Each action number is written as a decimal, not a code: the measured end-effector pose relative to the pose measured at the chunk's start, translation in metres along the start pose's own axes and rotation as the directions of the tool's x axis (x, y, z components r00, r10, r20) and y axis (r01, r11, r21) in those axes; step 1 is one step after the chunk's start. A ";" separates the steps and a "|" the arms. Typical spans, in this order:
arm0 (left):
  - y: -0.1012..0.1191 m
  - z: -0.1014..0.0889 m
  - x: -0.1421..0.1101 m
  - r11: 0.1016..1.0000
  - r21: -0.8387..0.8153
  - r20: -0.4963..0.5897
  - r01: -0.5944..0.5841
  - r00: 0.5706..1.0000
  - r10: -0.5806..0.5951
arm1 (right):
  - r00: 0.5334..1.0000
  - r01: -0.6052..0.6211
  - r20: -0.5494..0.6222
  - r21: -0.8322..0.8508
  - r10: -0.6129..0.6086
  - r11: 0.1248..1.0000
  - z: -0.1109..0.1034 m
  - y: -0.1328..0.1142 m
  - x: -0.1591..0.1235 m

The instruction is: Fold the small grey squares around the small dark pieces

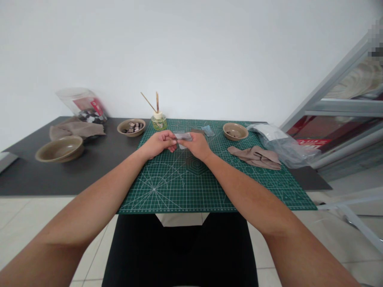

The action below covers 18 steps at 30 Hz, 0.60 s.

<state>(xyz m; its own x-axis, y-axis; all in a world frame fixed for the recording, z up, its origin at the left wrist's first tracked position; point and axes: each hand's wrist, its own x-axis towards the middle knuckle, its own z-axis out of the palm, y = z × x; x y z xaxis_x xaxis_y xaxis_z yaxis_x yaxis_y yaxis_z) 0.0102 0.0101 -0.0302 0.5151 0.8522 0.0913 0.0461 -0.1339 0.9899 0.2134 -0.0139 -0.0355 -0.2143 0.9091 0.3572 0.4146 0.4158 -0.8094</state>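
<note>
Both my hands meet over the far middle of the green cutting mat [167,187]. My left hand [160,143] and my right hand [197,145] have their fingers pinched on a small clear plastic pouch [183,137] with something dark inside. The pouch is held just above the mat between the two hands. Another small clear pouch [208,130] lies on the mat just beyond my right hand.
A reed diffuser bottle [158,119] stands behind my hands. Tan bowls: one with dark pieces [131,127], one at the far right of the mat [235,130], one at the left [60,148]. Beige cloths [254,156] [76,129], a plastic bag [278,143] and a jar [85,104] lie about.
</note>
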 end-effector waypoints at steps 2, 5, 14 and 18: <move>0.000 0.000 0.000 1.000 -0.006 0.008 0.006 1.000 -0.006 | 1.000 0.004 0.012 0.037 -0.004 0.999 0.000 0.002 0.000; 0.000 0.000 -0.001 1.000 -0.006 0.007 0.009 1.000 -0.009 | 1.000 0.000 -0.002 0.077 0.000 0.997 0.001 0.001 0.000; 0.001 -0.001 -0.001 1.000 0.024 0.000 0.008 1.000 -0.008 | 0.999 0.048 0.006 0.067 -0.048 0.997 0.003 0.002 0.000; 0.000 -0.002 0.000 1.000 0.029 -0.011 0.007 1.000 -0.007 | 1.000 0.018 0.005 0.047 -0.019 0.999 0.001 0.001 0.000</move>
<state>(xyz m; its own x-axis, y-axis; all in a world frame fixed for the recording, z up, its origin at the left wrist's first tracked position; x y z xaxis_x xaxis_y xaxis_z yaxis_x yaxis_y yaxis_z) 0.0085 0.0114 -0.0303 0.5056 0.8585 0.0856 0.0746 -0.1424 0.9870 0.2127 -0.0133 -0.0368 -0.2261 0.9011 0.3701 0.3684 0.4308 -0.8238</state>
